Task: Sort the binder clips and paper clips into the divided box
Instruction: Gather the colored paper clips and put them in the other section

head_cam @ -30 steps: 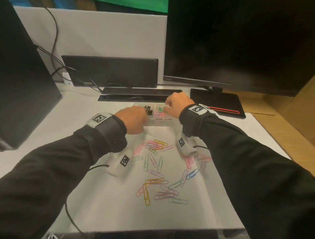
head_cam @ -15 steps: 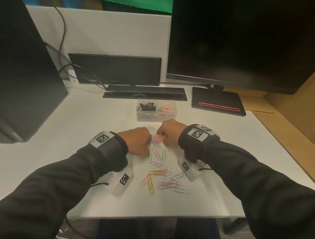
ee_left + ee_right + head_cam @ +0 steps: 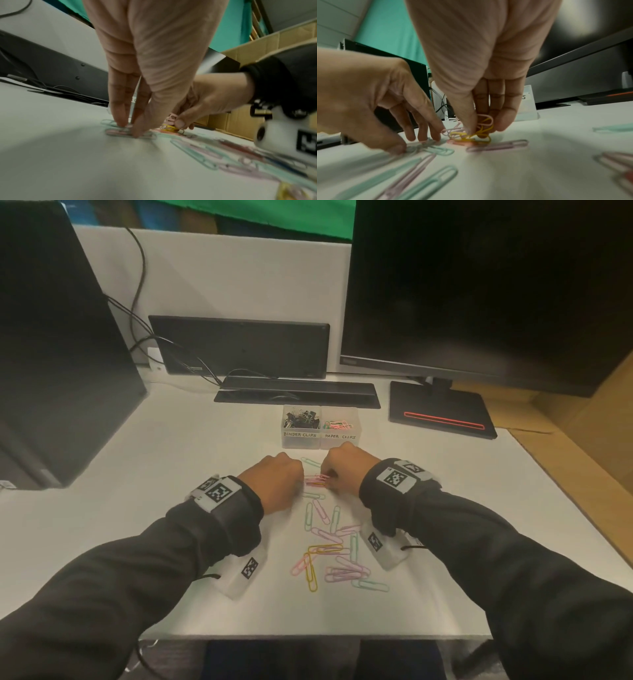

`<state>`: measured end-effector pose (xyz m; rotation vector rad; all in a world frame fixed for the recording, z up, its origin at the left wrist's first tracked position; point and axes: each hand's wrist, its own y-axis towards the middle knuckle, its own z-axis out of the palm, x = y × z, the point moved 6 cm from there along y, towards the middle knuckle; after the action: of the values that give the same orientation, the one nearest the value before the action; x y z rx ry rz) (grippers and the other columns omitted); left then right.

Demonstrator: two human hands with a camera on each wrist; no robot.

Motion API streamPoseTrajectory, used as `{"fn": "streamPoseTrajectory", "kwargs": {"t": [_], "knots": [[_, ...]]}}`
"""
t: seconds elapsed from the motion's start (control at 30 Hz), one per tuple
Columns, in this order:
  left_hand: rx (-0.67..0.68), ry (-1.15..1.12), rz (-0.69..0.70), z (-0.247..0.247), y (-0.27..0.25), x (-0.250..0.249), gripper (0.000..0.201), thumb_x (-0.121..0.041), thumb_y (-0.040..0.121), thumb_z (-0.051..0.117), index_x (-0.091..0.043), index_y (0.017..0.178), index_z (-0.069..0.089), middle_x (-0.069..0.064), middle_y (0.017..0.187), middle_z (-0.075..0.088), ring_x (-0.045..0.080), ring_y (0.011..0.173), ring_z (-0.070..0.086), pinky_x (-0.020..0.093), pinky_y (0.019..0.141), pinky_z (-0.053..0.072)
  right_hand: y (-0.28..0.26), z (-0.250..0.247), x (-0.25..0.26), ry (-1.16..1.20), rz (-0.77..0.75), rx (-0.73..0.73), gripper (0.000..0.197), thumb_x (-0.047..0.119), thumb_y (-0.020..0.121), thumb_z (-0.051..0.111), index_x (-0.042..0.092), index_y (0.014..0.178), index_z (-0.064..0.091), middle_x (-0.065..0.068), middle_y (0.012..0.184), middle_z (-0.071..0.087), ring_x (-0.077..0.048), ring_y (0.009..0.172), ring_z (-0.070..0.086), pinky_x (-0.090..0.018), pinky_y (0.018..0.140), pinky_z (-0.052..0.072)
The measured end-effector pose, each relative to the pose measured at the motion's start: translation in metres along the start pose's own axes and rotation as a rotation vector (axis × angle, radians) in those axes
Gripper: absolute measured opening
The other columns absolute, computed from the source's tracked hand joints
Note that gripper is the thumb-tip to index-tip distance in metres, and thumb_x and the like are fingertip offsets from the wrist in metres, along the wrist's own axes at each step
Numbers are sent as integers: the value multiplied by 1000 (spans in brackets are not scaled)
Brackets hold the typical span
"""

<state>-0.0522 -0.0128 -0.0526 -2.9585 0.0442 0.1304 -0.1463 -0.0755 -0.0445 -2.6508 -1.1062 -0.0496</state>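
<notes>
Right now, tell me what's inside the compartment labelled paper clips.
A few coloured paper clips, pink and green, lie in the right compartment of the divided box. Its frosted front wall hides the bottom, so no count is possible.

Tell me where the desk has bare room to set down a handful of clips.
Bare desk lies between the black tower and the divided box, and right of the right hand. It is crowded between the wrists, where the paper clips lie.
</notes>
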Motion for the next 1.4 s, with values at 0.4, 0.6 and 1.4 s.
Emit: {"fn": "streamPoseTrajectory", "kwargs": {"t": [0.4,0.6,1.4], "knots": [[-35,-37,-54,3,0,9,36,-6,87,51,-14,121,60,11,114,59,33,108,56,36,85,49,22,-73,-50,76,169,-308,22,12,93,51,5,81,68,-16,82,62,-29,74,59,-30,75,53],[-38,45,-55,-1,1,7,24,-6,87,53,-12,107,63,12,112,61,33,100,59,32,77,44,47,-66,-51,83,233,-255,30,21,92,56,2,113,66,-17,102,64,-32,88,63,-35,86,54],[-111,-13,-78,-75,119,-50,37,-15,93,54,-12,130,55,15,129,54,37,115,57,43,94,49,-63,3,-98,-84,164,168,27,16,81,57,23,106,61,-1,106,46,-24,102,52,-20,68,37]]}}
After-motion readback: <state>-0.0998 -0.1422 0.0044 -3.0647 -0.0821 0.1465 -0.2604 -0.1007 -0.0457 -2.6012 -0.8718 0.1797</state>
